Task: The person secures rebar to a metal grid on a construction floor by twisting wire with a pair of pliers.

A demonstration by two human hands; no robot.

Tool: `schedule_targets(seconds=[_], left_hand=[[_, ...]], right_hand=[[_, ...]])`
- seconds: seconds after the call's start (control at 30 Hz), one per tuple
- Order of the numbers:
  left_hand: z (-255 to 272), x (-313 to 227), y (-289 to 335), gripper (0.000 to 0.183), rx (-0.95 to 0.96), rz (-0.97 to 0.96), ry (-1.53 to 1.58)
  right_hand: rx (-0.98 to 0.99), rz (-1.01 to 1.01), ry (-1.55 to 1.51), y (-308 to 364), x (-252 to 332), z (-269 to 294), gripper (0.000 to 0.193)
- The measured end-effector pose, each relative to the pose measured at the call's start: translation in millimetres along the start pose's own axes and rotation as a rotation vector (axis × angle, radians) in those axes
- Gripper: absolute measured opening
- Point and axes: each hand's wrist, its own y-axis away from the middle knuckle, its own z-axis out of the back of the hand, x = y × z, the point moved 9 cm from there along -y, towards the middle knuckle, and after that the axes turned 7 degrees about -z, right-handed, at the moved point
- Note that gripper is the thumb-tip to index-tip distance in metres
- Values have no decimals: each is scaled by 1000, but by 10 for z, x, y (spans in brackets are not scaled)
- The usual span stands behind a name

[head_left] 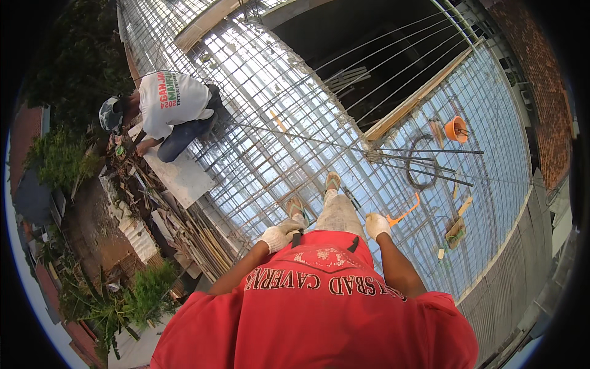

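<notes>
My right hand, in a white work glove, is closed beside my right thigh. An orange tool with a bent end sticks out from it over the steel mesh; its exact kind is unclear. My left hand, gloved too, is curled near my left hip. Whatever its fingers may hold is hidden. Beneath me a grid of rebar covers shiny metal decking. Both my feet, in sandals, stand on this mesh.
A crouching co-worker reaches into scrap at the left edge, beside a pale board. Ahead gapes a dark opening with a timber edge. An orange bucket, a coiled black hose and loose bars lie to the right.
</notes>
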Motion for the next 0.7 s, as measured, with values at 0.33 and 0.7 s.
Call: schedule_targets(seconds=[0.33, 0.7], left_hand=[[137, -526, 297, 38, 82, -189, -83], [-75, -810, -139, 45, -23, 14, 527]], right_hand=[[37, 27, 73, -164, -127, 631, 41], [215, 217, 306, -824, -924, 265, 43]])
